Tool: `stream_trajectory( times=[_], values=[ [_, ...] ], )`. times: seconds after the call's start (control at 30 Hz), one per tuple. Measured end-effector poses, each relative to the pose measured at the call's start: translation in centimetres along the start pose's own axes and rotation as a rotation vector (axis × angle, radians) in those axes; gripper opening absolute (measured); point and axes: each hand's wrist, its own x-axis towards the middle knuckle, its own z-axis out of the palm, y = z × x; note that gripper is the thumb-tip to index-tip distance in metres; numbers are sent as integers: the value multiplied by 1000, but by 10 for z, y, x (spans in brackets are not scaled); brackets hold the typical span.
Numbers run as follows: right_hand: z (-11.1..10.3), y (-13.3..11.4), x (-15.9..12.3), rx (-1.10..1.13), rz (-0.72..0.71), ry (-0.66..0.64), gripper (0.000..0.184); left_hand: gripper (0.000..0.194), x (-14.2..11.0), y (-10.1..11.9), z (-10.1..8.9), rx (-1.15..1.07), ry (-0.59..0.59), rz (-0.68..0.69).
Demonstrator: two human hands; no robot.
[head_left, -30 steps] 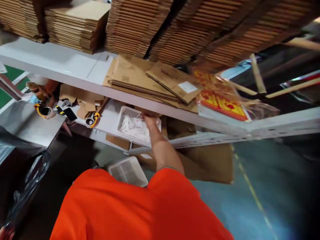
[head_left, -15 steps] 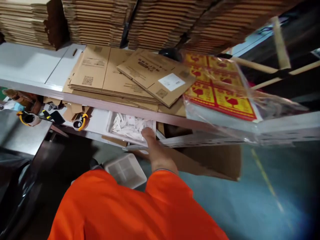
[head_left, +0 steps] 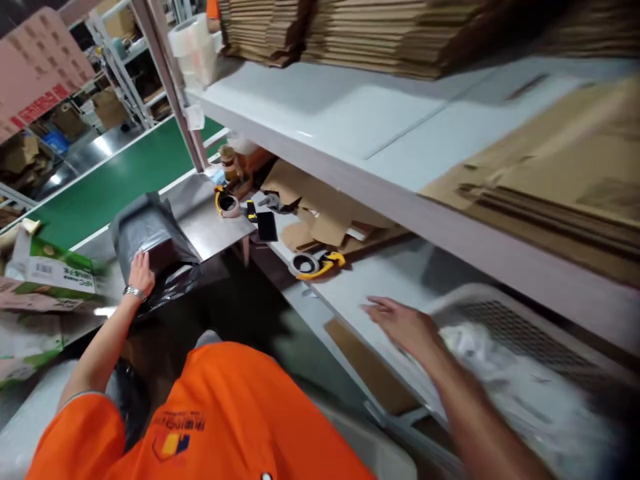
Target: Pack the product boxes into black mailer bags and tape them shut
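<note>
My left hand (head_left: 141, 272) rests flat on a dark parcel in a grey plastic bag (head_left: 153, 243) that lies on a metal table top. A watch sits on that wrist. My right hand (head_left: 403, 325) hovers over the lower white shelf (head_left: 365, 283), fingers stretched out, holding nothing. It is just left of a white mesh basket (head_left: 505, 320) filled with white packets (head_left: 520, 387). A yellow tape dispenser (head_left: 315, 265) lies on the shelf ahead of that hand.
Flattened cartons (head_left: 555, 180) lie on the upper shelf, with stacks of cardboard (head_left: 380, 33) behind. Another tape dispenser (head_left: 227, 202), a black phone-like object (head_left: 267, 227) and cardboard scraps (head_left: 320, 213) lie on the lower shelf. A green conveyor (head_left: 115, 187) runs at the left, by a green box (head_left: 50, 270).
The view has swung left. My right hand has come out of the white basket and now hovers open over the shelf. My left hand on the grey bag has come into view.
</note>
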Motion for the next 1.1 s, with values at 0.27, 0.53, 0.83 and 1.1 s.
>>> stream_trajectory(
  times=[0.27, 0.53, 0.83, 1.1],
  values=[
    [327, -277, -5, 360, 98, -372, 64, 90, 75, 15, 67, 143, -170, 509],
    [388, -340, 24, 326, 360, -599, 30, 84, 114, -19, 141, 27, -320, 741],
    [382, -414, 82, 633, 614, -611, 30, 69, 106, -46, 164, -101, -313, 842],
    [395, -447, 111, 857, 772, -581, 28, 70, 2, -203, 120, -25, -270, 787]
  ],
)
